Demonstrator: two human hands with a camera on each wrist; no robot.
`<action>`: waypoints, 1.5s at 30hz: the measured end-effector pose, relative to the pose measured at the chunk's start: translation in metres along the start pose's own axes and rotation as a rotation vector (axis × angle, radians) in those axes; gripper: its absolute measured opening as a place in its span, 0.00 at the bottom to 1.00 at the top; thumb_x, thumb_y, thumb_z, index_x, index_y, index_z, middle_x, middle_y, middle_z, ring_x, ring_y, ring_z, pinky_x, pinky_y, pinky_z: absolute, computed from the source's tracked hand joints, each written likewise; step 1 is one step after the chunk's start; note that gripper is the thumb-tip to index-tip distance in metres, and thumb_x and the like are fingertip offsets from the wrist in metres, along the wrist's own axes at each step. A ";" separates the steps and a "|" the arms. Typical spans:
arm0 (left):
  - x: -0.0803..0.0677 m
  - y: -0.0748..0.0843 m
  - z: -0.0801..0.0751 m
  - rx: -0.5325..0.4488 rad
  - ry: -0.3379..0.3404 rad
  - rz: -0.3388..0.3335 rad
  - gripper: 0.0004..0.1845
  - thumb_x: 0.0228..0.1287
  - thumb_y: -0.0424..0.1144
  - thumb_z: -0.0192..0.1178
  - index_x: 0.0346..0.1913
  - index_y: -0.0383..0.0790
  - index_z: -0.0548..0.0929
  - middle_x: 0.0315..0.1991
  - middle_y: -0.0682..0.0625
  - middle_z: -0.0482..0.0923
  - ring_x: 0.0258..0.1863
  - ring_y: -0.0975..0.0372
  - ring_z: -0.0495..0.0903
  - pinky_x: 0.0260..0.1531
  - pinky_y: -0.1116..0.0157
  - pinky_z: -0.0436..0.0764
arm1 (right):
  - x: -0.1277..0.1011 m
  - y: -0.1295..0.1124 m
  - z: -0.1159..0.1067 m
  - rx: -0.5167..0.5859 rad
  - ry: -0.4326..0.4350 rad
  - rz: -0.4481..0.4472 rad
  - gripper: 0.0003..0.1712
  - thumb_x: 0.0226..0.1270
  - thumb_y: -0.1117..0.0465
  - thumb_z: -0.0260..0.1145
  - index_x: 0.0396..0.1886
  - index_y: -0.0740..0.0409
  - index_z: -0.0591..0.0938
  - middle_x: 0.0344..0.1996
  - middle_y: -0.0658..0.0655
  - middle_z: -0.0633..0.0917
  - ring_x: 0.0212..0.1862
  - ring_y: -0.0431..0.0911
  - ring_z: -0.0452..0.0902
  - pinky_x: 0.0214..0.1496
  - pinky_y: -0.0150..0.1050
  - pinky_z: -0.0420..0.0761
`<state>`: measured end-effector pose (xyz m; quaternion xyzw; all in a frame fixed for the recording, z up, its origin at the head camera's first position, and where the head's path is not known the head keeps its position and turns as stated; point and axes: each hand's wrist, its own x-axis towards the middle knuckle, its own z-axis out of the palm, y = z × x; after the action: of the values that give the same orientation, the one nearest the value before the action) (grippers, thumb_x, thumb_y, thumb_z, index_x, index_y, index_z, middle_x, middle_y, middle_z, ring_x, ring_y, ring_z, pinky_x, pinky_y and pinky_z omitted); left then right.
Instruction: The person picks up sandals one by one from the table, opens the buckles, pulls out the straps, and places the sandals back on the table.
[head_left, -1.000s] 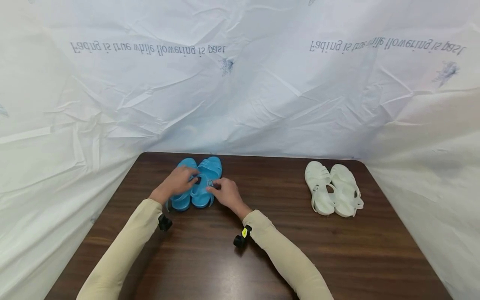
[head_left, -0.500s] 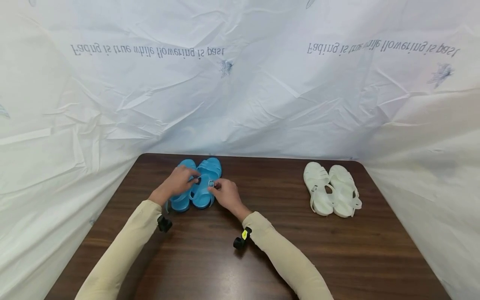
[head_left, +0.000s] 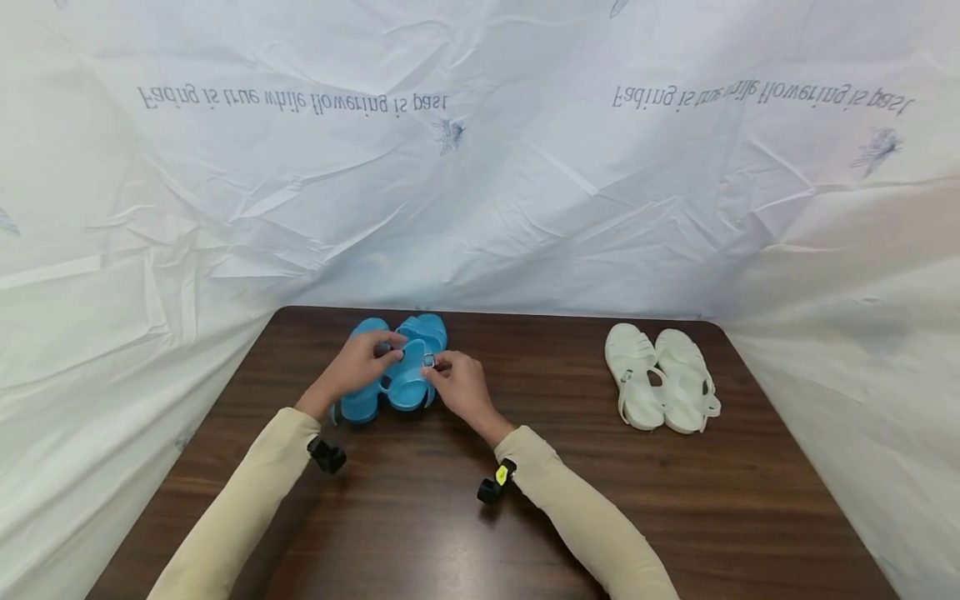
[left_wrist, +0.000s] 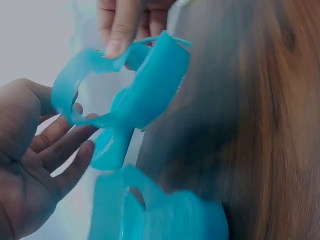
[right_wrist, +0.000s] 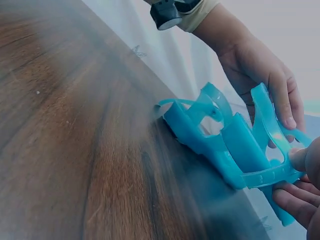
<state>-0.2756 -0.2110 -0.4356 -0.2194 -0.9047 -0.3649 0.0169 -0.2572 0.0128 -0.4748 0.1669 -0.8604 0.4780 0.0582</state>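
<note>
Both hands are on the blue sandals (head_left: 396,375) at the far left of the wooden table (head_left: 480,517), close to the crinkled white sheet (head_left: 480,208) behind it. The left hand (head_left: 365,360) curls over the ankle strap (left_wrist: 67,92) of the sandal nearer the middle, fingers wrapped on the strap loop. The right hand (head_left: 459,385) pinches the strap end at the small metal buckle (head_left: 428,360), thumb and forefinger tight on it. That sandal looks tipped up off the wood at the heel; its partner lies flat just left of it, touching.

This looks like buckle work, and to my eye the trick is steadiness: the left hand should keep the loop from twisting while the right feeds or frees the strap straight through the buckle. The plastic looks soft and springy, so a slack pinch could let the strap flick away.

The partner sandal crowds the left hand's side, leaving little elbow room there. Well right of the blue pair, the white sandals (head_left: 663,379) sit side by side near the table's right edge, clear of all this. The sheet rises right behind the blue toes, with printed lettering (head_left: 296,98) across it. Black wrist cameras (head_left: 328,456) ride under both beige sleeves (head_left: 247,508).
</note>
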 end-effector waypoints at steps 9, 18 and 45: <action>-0.003 0.018 0.010 -0.238 0.030 0.027 0.17 0.73 0.38 0.64 0.60 0.36 0.84 0.46 0.44 0.87 0.44 0.55 0.85 0.42 0.59 0.85 | -0.021 -0.002 -0.028 0.008 0.067 -0.071 0.17 0.72 0.52 0.70 0.51 0.60 0.86 0.43 0.55 0.87 0.43 0.43 0.87 0.43 0.35 0.86; -0.012 0.045 0.040 -0.359 0.113 0.046 0.15 0.71 0.41 0.66 0.56 0.38 0.86 0.46 0.44 0.88 0.41 0.57 0.86 0.38 0.64 0.85 | -0.050 0.000 -0.060 -0.035 0.131 -0.121 0.16 0.70 0.52 0.71 0.49 0.59 0.87 0.41 0.52 0.85 0.44 0.42 0.87 0.44 0.35 0.87; -0.058 0.091 0.115 -0.606 0.021 0.058 0.07 0.69 0.37 0.68 0.46 0.40 0.90 0.43 0.48 0.89 0.40 0.62 0.87 0.41 0.65 0.86 | -0.155 0.015 -0.102 -0.017 0.138 0.009 0.10 0.63 0.60 0.77 0.43 0.54 0.88 0.36 0.47 0.85 0.37 0.37 0.85 0.38 0.31 0.85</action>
<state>-0.1712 -0.0984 -0.4709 -0.2363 -0.7477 -0.6198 -0.0298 -0.1234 0.1420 -0.4720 0.1290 -0.8590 0.4814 0.1168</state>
